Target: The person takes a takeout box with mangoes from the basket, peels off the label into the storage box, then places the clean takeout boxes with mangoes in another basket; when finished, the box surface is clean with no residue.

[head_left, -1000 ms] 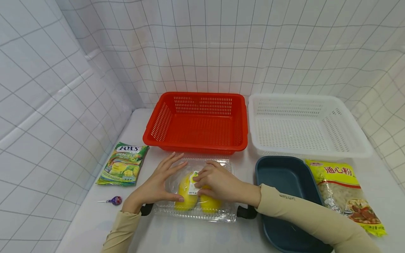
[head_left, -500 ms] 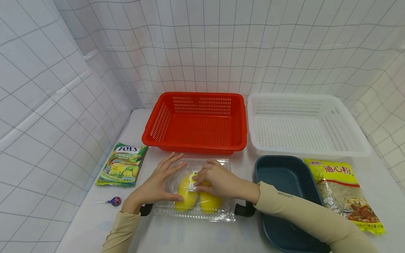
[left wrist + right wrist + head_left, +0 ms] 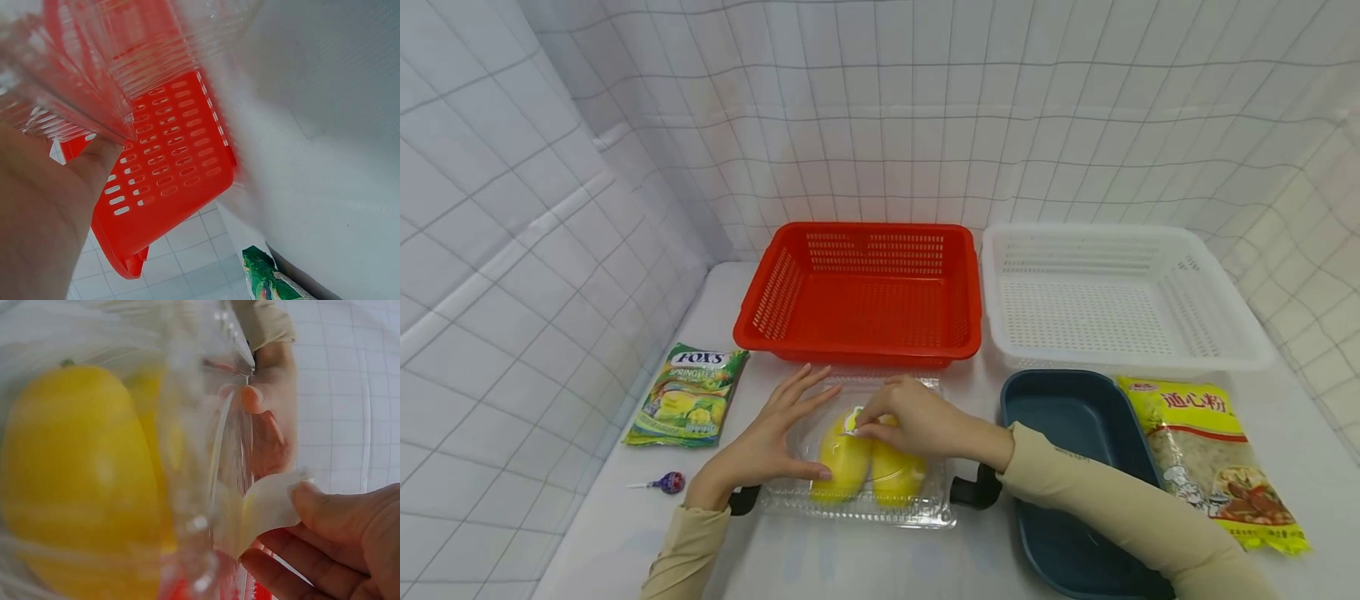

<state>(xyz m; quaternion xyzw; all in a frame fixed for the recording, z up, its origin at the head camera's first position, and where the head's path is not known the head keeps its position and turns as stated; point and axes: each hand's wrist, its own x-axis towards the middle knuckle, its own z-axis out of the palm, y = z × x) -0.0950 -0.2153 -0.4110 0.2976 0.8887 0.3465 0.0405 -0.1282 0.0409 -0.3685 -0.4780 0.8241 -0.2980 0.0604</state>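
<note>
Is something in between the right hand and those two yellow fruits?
Yes, the clear plastic box is. Its see-through top lies between the right hand and the yellow fruits. The fingers pinch a white sticker that bends away from the plastic.

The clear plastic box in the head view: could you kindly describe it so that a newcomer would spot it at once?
Find the red basket at the back; just in front of its near rim, between the green bag and the dark blue tray, lies the clear plastic box. Unlike these neighbours, it is see-through, with two yellow, fruit-shaped items inside.
</note>
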